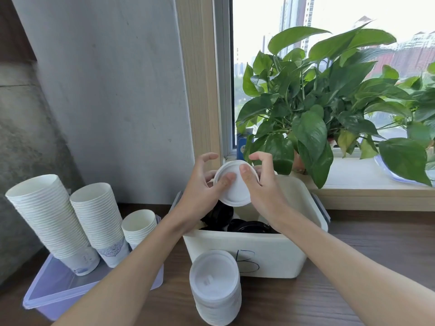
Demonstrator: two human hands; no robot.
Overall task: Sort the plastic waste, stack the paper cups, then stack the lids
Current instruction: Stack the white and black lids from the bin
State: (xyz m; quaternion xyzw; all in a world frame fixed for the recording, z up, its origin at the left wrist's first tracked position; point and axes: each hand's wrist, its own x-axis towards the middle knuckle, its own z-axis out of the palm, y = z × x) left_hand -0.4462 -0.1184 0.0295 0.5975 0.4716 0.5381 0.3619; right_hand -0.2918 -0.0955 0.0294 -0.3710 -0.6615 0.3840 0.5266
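Both hands are up over the bin (270,250), and between them sits a white lid (235,192), tilted with its face towards the camera. The left hand (200,191) pinches it on its left edge, thumb flat on the face and fingers behind. The right hand (263,187) pinches the right edge, thumb on the face, fingers curled over the far rim. Below the lid, black lids (249,225) lie inside the bin. In front of the bin stands a stack of white lids (215,278) on the table (329,290). To the left, cup stacks (47,215) lean on a purple tray (54,285).
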